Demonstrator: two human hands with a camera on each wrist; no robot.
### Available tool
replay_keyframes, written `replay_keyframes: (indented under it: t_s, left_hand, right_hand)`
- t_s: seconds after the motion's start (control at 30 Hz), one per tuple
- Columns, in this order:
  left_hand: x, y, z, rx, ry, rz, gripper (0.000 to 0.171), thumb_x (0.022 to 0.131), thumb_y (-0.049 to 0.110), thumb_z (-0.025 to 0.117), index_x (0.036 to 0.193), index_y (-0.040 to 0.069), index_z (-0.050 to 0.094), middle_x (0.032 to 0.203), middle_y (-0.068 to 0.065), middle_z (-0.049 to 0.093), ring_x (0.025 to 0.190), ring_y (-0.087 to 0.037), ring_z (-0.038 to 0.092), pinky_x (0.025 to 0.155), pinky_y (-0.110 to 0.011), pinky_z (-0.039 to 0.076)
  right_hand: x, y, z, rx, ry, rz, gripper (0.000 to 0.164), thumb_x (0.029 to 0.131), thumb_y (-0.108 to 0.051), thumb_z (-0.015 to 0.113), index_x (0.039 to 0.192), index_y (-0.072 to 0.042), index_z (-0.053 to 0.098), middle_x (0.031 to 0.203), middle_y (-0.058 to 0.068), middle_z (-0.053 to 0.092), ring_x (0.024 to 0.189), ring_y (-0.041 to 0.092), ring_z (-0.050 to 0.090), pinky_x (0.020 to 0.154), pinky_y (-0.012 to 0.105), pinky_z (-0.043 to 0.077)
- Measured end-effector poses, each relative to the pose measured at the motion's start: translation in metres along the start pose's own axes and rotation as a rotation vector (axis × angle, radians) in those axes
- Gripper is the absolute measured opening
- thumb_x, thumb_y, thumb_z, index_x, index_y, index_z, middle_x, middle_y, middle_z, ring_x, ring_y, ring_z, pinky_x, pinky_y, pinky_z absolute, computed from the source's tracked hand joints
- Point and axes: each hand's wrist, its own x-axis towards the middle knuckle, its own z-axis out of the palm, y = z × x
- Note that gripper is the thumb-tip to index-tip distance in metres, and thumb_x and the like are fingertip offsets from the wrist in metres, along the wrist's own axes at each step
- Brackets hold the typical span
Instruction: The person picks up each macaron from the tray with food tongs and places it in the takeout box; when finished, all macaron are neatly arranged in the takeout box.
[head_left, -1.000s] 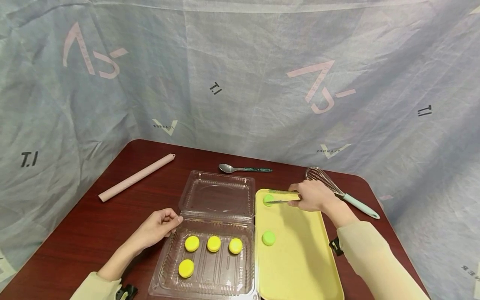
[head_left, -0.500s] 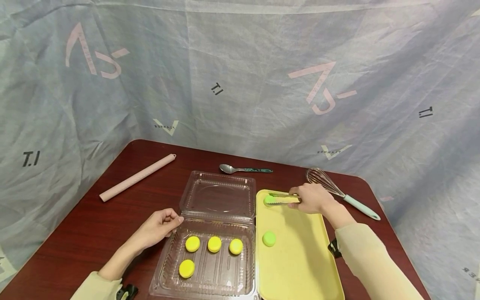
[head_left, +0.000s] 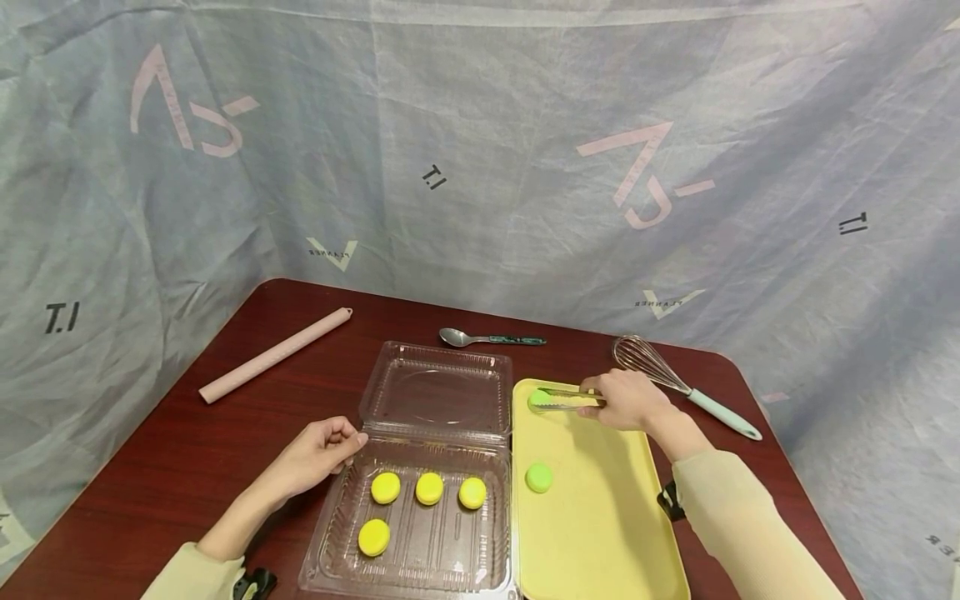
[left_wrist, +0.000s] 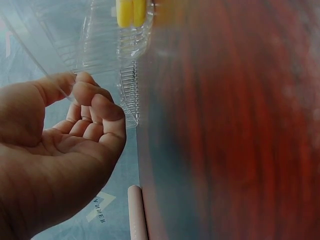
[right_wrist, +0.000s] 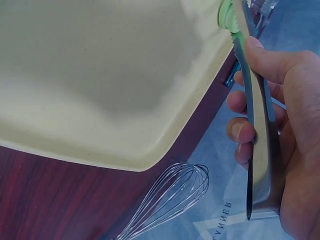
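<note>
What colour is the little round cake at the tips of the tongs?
The round cake is light green; it shows best in the right wrist view.

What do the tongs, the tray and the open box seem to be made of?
Tongs: likely metal, with a smooth grey sheen.
Tray: perhaps plastic; it looks smooth, fairly matte, with a rounded rim.
Box: probably thin clear plastic; the table shows through.

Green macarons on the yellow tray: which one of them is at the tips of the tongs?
The far green macaron, by the far left corner of the tray; the nearer green macaron lies apart from the tongs.
</note>
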Motion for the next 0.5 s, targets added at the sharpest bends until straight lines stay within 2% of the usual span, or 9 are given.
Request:
replay_keyframes:
  t_s: [0.13,0.23,0.37,0.5]
  left_hand:
    - [0.0001,0.0,0.0002,0.012,0.003,-0.01,0.023,0.1,0.02,0.063,0.092,-0.001,0.06,0.069,-0.003,0.053,0.058,-0.011,0.046,0.052,-0.022,0.038]
    - [-0.0001,0.0003,0.0,0.02,0.002,-0.007,0.023,0.1,0.02,0.063,0.09,-0.001,0.059,0.068,-0.002,0.053,0.058,-0.01,0.046,0.052,-0.022,0.037]
    - [-0.0007,0.0007,0.0,0.02,0.0,-0.014,0.025,0.099,0.021,0.064,0.089,0.0,0.059,0.068,-0.002,0.053,0.057,-0.01,0.045,0.052,-0.021,0.037]
    - [-0.001,0.0011,0.0001,0.016,-0.001,-0.008,0.024,0.099,0.021,0.064,0.089,0.0,0.059,0.068,-0.003,0.053,0.057,-0.01,0.045,0.052,-0.022,0.036]
  right_hand:
    - [0.0001,0.0009,0.0013,0.023,0.002,-0.002,0.029,0.089,-0.038,0.075,0.107,-0.015,0.075,0.082,-0.003,0.069,0.06,0.008,0.052,0.054,0.034,0.042]
    - [0.0,0.0012,0.0022,0.037,0.002,-0.006,0.029,0.089,-0.037,0.075,0.107,-0.016,0.076,0.081,-0.005,0.069,0.059,0.007,0.05,0.054,0.032,0.041]
    - [-0.001,0.0007,0.0027,0.056,0.001,-0.008,0.03,0.089,-0.037,0.076,0.109,-0.016,0.077,0.073,-0.008,0.065,0.058,0.007,0.045,0.053,0.031,0.038]
    - [-0.0033,-0.0003,0.0016,0.058,0.008,-0.006,0.03,0.088,-0.036,0.076,0.11,-0.015,0.078,0.085,-0.003,0.072,0.058,0.007,0.047,0.053,0.03,0.038]
